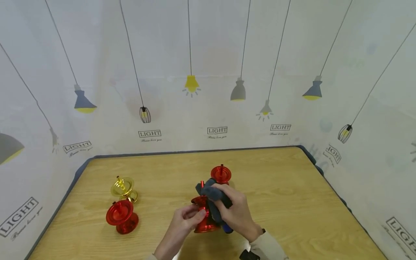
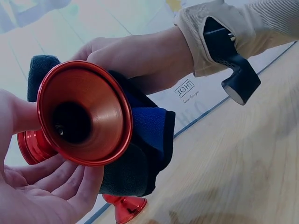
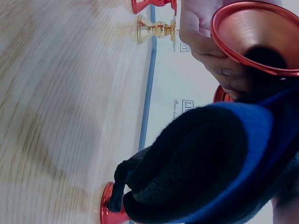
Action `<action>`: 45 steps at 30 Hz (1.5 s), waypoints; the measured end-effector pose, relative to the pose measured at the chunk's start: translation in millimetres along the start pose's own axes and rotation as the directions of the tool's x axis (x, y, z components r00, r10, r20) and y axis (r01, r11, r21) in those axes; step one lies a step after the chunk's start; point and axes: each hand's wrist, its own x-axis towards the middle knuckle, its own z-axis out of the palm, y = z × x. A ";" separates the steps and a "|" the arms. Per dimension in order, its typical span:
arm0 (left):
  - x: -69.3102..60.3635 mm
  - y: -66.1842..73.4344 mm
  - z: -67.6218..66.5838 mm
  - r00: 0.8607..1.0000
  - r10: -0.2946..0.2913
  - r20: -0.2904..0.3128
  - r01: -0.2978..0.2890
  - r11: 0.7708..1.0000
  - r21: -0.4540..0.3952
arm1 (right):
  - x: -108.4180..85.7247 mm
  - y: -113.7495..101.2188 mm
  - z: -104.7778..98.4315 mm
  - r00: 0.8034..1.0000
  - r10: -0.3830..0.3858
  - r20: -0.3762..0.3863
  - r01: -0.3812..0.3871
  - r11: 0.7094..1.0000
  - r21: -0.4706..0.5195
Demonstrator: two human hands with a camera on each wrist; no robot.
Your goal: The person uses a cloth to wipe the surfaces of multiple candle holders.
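My left hand (image 1: 182, 224) grips a shiny red candle holder (image 1: 205, 227) by its stem, thumb in front. In the left wrist view its hollow flared base (image 2: 110, 107) faces the camera. My right hand (image 1: 237, 209) holds a bunched dark blue cloth (image 1: 214, 195) against the right side and upper dish of this holder. A brighter blue side of the cloth (image 3: 257, 126) shows in the right wrist view. Just beyond the cloth stands another red candle holder (image 1: 221, 174), its lower part hidden by cloth and hand.
At the left of the wooden table (image 1: 276, 180) stand a gold candle holder (image 1: 121, 186) and, nearer, a red candle holder (image 1: 126, 222). White sheeting (image 1: 214, 112) printed with hanging lamps rises behind the table and along both sides. A dark strap (image 2: 229, 51) circles the right wrist.
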 end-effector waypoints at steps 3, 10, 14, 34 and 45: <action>0.3 -1.5 -1.9 0.999 -0.016 0.029 0.017 1.000 -0.018 | -1.4 -0.3 0.9 1.000 0.008 -0.003 -0.008 1.000 -0.004; 2.5 -8.9 -7.6 0.986 -0.018 0.164 0.050 0.980 -0.195 | -2.6 -0.8 2.3 0.999 0.038 -0.012 -0.038 0.999 0.021; 2.4 -8.5 -8.7 0.978 0.005 0.211 0.046 0.971 -0.236 | -0.3 -1.1 2.2 0.999 0.049 -0.011 -0.049 0.999 0.020; 0.4 -4.8 2.4 0.999 -0.011 0.053 0.021 0.982 -0.188 | 0.0 -7.3 -0.9 0.997 -0.043 -0.060 0.042 0.999 -0.011; 1.3 -13.1 -2.9 0.923 0.154 0.353 0.032 0.882 -0.470 | -1.3 -6.5 1.5 0.993 0.044 -0.109 -0.039 0.998 0.050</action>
